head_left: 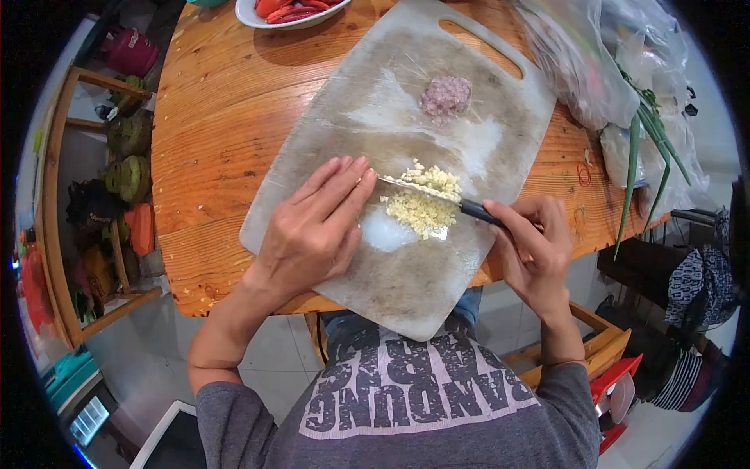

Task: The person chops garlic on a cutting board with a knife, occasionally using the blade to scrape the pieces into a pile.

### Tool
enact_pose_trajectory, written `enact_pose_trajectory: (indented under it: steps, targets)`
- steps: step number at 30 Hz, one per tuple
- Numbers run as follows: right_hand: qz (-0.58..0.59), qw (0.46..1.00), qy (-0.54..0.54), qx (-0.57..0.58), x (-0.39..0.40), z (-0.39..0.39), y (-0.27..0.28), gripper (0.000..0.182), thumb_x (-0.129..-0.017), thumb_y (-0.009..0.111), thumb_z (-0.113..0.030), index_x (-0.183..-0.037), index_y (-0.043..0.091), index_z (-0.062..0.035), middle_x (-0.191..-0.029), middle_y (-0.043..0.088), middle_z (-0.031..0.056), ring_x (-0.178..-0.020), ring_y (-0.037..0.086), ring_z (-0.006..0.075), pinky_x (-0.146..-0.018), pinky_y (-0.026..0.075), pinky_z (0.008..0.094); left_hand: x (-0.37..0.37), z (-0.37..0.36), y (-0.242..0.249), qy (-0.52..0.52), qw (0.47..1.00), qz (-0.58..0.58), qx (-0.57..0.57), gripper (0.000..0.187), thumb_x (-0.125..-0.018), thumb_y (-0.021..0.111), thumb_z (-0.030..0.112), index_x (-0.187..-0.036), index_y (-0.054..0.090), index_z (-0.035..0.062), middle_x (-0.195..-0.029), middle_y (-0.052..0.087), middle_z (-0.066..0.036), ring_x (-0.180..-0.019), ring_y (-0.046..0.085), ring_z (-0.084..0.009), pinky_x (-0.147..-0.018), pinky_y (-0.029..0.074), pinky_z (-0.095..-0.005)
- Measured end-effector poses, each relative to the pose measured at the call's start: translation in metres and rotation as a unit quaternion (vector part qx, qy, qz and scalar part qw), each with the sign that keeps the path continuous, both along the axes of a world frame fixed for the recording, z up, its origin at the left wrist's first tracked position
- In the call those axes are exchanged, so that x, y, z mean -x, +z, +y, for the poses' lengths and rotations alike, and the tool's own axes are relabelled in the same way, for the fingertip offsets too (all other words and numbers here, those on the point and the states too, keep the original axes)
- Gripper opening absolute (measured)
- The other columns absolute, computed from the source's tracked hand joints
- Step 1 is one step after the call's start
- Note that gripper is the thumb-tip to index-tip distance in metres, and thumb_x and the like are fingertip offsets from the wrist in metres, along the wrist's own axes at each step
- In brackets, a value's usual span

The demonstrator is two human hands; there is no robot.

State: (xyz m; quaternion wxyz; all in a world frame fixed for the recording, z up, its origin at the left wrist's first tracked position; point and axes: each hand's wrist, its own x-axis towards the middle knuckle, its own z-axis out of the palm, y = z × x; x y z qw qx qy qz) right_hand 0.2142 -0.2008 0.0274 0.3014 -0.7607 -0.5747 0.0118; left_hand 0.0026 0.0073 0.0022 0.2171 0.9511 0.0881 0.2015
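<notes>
My right hand [535, 250] is closed around the black handle of a kitchen knife [422, 190]. The blade points left, through a pile of finely chopped pale-yellow garlic [422, 215]. My left hand [316, 223] lies at the blade's tip with its fingers stretched out side by side; whether they press on the tip is hard to see. Beneath all this is a worn white cutting board [391, 293], set at a slant and reaching past the table's near edge. Toward its handle hole sits a mound of minced purplish shallot [446, 98].
A white bowl with red chillies and tomato [289, 11] stands at the far left of the wooden table [211, 156]. Plastic bags [586, 70] and long green leaves [652, 133] crowd the right side. A wooden-framed shelf [58, 195] is on the left.
</notes>
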Motion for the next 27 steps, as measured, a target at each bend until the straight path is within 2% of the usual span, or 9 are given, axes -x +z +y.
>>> enact_pose_trajectory:
  steps: [4,7,11,12,15,16,19,24,27]
  targets:
    - [-0.108,0.993,0.014,-0.047,-0.006,0.008,0.018,0.042,-0.068,0.079,0.001,-0.109,0.078,-0.0092,-0.083,0.060,0.0051,-0.073,0.053,0.0221,-0.063,0.040,0.0326,-0.003,0.001,-0.001,0.004,1.000,0.006,-0.002,0.055,-0.073,0.063,-0.007,-0.129,0.064,-0.0036,-0.133,0.064,-0.019,-0.126,0.061,-0.0357,-0.111,0.046,-0.0453]
    - [0.017,1.000,0.003,-0.024,-0.009,0.009,-0.013,0.041,-0.069,0.079,0.000,-0.108,0.078,-0.0094,-0.085,0.062,0.0051,-0.073,0.052,0.0220,-0.064,0.041,0.0327,-0.004,0.002,0.001,0.010,1.000,0.006,-0.008,0.055,-0.073,0.063,-0.007,-0.128,0.065,-0.0032,-0.132,0.064,-0.019,-0.125,0.061,-0.0360,-0.111,0.046,-0.0456]
    - [-0.087,0.995,0.024,-0.038,-0.006,0.008,0.010,0.040,-0.071,0.079,-0.001,-0.109,0.077,-0.0081,-0.084,0.060,0.0065,-0.072,0.051,0.0218,-0.063,0.041,0.0327,-0.005,0.004,0.000,0.003,1.000,-0.003,0.000,0.055,-0.073,0.062,-0.008,-0.128,0.065,-0.0036,-0.131,0.064,-0.021,-0.124,0.062,-0.0365,-0.111,0.046,-0.0467]
    - [-0.041,0.997,0.022,-0.058,-0.010,0.013,-0.004,0.040,-0.069,0.079,-0.002,-0.109,0.077,-0.0091,-0.083,0.061,0.0056,-0.071,0.050,0.0212,-0.063,0.041,0.0330,-0.004,0.004,0.000,0.001,1.000,0.001,0.002,0.055,-0.073,0.061,-0.008,-0.128,0.065,-0.0037,-0.131,0.064,-0.021,-0.124,0.062,-0.0364,-0.111,0.046,-0.0469]
    - [-0.005,1.000,0.023,-0.009,0.001,0.005,0.000,0.040,-0.068,0.079,-0.002,-0.108,0.078,-0.0100,-0.083,0.061,0.0045,-0.072,0.051,0.0211,-0.063,0.041,0.0333,-0.002,0.007,0.001,0.007,1.000,-0.004,0.005,0.055,-0.074,0.059,-0.010,-0.128,0.064,-0.0039,-0.131,0.064,-0.022,-0.124,0.061,-0.0363,-0.111,0.046,-0.0475]
    - [-0.071,0.997,0.031,-0.006,-0.001,0.005,0.014,0.040,-0.068,0.079,-0.001,-0.107,0.078,-0.0112,-0.083,0.060,0.0039,-0.073,0.050,0.0210,-0.063,0.040,0.0334,-0.002,0.006,0.000,0.002,1.000,-0.006,0.014,0.055,-0.074,0.058,-0.010,-0.129,0.064,-0.0039,-0.131,0.064,-0.022,-0.124,0.061,-0.0363,-0.111,0.046,-0.0476]
    - [-0.099,0.993,0.038,-0.054,-0.025,0.023,0.015,0.036,-0.071,0.079,-0.002,-0.106,0.078,-0.0114,-0.083,0.060,0.0037,-0.073,0.049,0.0208,-0.063,0.040,0.0336,-0.008,0.009,-0.001,0.001,1.000,-0.015,0.015,0.055,-0.075,0.058,-0.010,-0.129,0.064,-0.0039,-0.132,0.064,-0.022,-0.125,0.061,-0.0362,-0.111,0.045,-0.0474]
    - [-0.001,0.999,0.034,-0.030,-0.023,0.021,-0.017,0.038,-0.072,0.078,-0.003,-0.108,0.077,-0.0113,-0.083,0.059,0.0044,-0.072,0.049,0.0217,-0.061,0.040,0.0332,-0.005,0.007,-0.002,0.029,1.000,-0.002,0.007,0.056,-0.075,0.059,-0.009,-0.131,0.063,-0.0039,-0.134,0.063,-0.020,-0.127,0.060,-0.0359,-0.112,0.045,-0.0467]
    - [-0.088,0.995,0.048,-0.030,-0.009,0.010,0.010,0.039,-0.071,0.078,-0.003,-0.110,0.077,-0.0092,-0.083,0.059,0.0052,-0.071,0.050,0.0216,-0.060,0.040,0.0330,-0.006,0.006,-0.003,0.016,1.000,0.004,0.018,0.056,-0.075,0.059,-0.009,-0.131,0.063,-0.0039,-0.135,0.063,-0.020,-0.127,0.060,-0.0360,-0.112,0.044,-0.0467]
